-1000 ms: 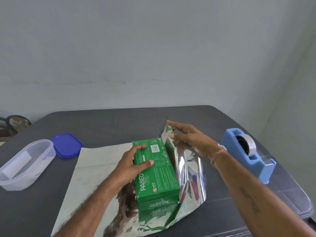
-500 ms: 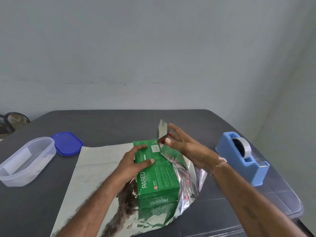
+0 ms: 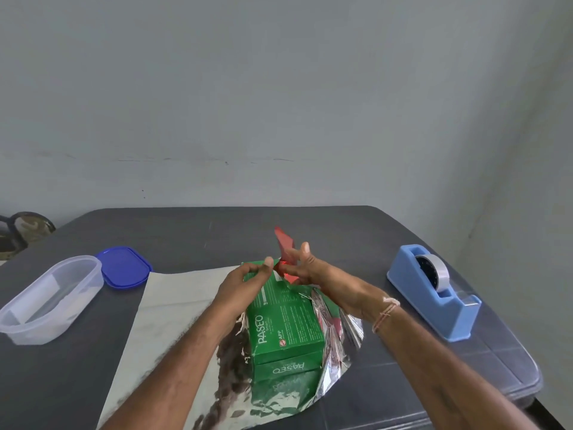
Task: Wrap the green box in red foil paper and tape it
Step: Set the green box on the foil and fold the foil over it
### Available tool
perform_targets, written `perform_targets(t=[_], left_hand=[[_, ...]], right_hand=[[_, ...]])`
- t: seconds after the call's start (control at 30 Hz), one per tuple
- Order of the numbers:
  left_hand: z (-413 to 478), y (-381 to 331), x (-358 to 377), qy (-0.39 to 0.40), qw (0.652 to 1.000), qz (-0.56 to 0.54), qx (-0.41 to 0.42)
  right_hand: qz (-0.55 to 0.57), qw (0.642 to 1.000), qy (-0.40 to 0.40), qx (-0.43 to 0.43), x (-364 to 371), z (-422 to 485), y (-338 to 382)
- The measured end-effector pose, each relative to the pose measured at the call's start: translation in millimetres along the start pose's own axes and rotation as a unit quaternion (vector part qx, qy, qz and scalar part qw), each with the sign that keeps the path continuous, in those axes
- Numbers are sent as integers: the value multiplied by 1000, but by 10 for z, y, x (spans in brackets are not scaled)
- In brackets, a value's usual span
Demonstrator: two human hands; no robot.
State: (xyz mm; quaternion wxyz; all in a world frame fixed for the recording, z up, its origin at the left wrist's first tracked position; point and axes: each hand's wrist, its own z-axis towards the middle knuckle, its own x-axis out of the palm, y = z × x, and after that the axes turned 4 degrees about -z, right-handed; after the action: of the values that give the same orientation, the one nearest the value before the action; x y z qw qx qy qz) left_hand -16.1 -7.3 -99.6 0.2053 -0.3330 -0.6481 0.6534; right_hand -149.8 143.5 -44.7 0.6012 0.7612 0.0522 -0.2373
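The green rectangular cardboard box lies flat on the sheet of foil paper, which is spread silver face up near the front edge of the dark grey table. The long axis of the box runs front to back.

The left hand grips the far left corner of the box, fingers curled over its edge, and holds it down. The right hand pinches the raised right flap of the foil at the far end of the box, where its red face shows. The rest of that flap stands crumpled against the right side of the box.

Likely faults from this position:
- Tearing: the pinch loads a single corner of thin foil, so a hard pull may rip it.
- Skew: uneven tension may lay the flap crooked across the top.
- Spring-back: the blue plastic tape dispenser stands well apart, toward the right edge. Releasing the flap to reach it may let the foil unfold.
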Motion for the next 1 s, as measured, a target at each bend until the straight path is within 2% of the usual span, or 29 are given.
perform_targets(t=[0.13,0.33,0.5,0.8,0.93,1.0], left_hand=[[70,-4,51,-34,998,45,16],[129,-55,164,-63,990,125,-4],[223,-97,199,-61,990,128,-24],[211,-55,221,-77,976,201,-21],[192,-29,197,-82,975,208,-15],[189,-25,191,-80,975,206,-15]], right_hand=[[1,1000,-27,-9,9,-105,-29],[19,999,-44,9,12,-301,-42],[-2,999,-37,0,89,-299,-64],[-148,984,-88,-52,229,-482,-112],[-261,951,-156,-50,120,-540,-202],[-274,942,-194,-26,92,-595,-279]])
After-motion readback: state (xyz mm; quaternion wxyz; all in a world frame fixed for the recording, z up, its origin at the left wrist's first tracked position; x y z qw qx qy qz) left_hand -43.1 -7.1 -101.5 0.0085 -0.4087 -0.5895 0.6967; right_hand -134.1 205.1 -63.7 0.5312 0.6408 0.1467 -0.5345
